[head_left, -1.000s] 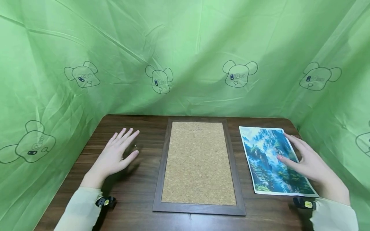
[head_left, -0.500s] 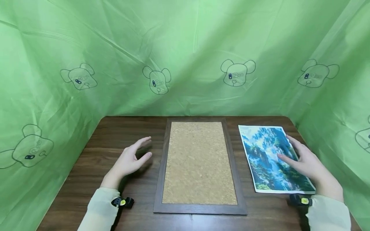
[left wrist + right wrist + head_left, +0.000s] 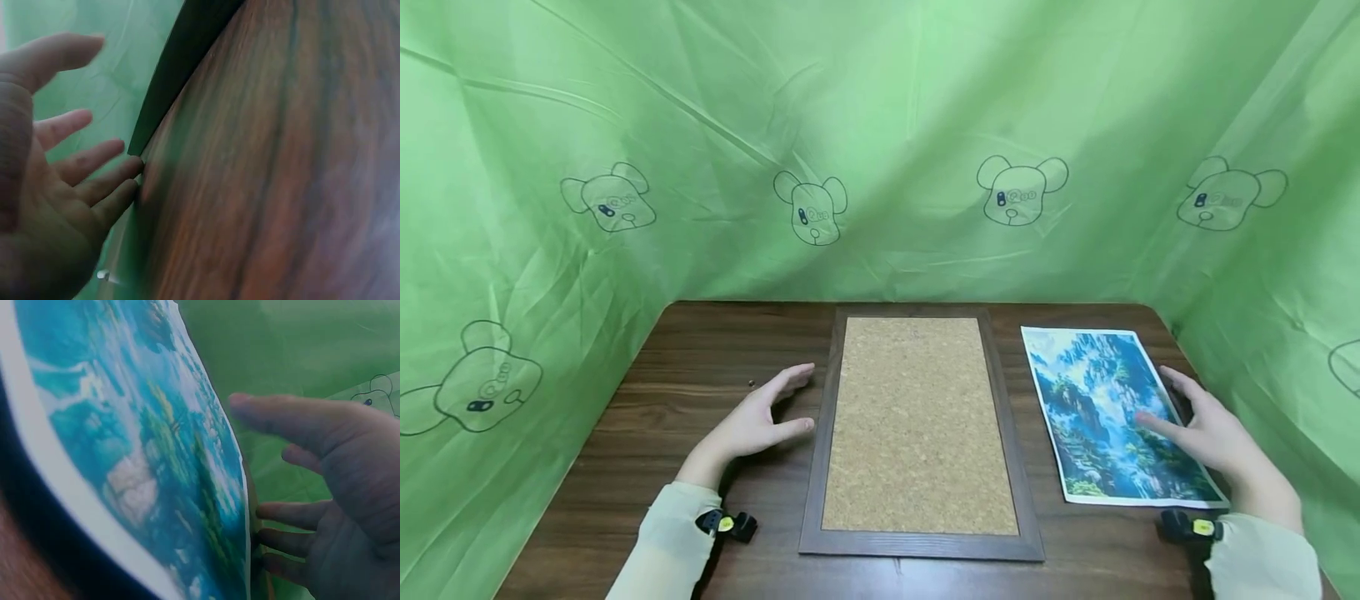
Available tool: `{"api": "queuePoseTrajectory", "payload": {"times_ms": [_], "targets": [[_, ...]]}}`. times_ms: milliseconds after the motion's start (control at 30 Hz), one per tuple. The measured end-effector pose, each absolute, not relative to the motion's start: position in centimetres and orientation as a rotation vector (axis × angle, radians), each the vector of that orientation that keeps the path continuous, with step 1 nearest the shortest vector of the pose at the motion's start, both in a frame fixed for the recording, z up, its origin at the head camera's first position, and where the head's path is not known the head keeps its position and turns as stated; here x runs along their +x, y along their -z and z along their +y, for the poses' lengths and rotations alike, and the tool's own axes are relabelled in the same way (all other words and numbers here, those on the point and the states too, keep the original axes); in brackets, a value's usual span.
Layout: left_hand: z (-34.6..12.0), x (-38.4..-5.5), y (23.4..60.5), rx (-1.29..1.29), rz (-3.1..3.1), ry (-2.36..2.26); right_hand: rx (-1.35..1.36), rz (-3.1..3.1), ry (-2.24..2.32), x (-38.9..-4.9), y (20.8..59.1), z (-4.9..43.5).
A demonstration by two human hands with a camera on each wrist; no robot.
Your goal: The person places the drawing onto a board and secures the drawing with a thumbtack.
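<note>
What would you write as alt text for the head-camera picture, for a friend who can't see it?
A person's left hand is beside a framed corkboard on a dark wooden table; the right hand is at the right edge of a blue landscape print. Green fabric with outlined cartoon animal heads hangs behind.

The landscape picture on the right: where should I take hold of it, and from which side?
Probably best by the right edge of the picture, coming from the right, thumb on top and fingers underneath. It is a thin sheet lying on the table, so only its edges offer a pinch; the right hand is beside that edge, thumb over the print.
</note>
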State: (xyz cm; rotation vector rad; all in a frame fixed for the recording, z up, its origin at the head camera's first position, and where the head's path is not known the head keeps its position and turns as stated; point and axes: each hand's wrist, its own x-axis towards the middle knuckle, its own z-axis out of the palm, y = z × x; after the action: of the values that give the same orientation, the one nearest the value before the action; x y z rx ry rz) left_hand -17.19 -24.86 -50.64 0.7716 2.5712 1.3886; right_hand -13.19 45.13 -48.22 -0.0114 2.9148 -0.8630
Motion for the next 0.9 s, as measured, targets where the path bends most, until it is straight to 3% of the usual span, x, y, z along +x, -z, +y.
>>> {"api": "queuePoseTrajectory", "payload": {"times_ms": [233, 567, 900], "targets": [[-24.6, -17.2, 51.0, 0.706, 2.397, -1.468, 0.072, 2.871, 0.823, -13.2, 48.2, 45.2], [-24.5, -17.3, 51.6, 0.831, 2.445, -1.366, 0.000, 2.887, 0.775, -13.6, 48.2, 44.7], [-24.2, -17.1, 51.2, 0.839, 2.514, -1.214, 0.103, 2.902, 0.790, -13.7, 48.5, 43.9]]}}
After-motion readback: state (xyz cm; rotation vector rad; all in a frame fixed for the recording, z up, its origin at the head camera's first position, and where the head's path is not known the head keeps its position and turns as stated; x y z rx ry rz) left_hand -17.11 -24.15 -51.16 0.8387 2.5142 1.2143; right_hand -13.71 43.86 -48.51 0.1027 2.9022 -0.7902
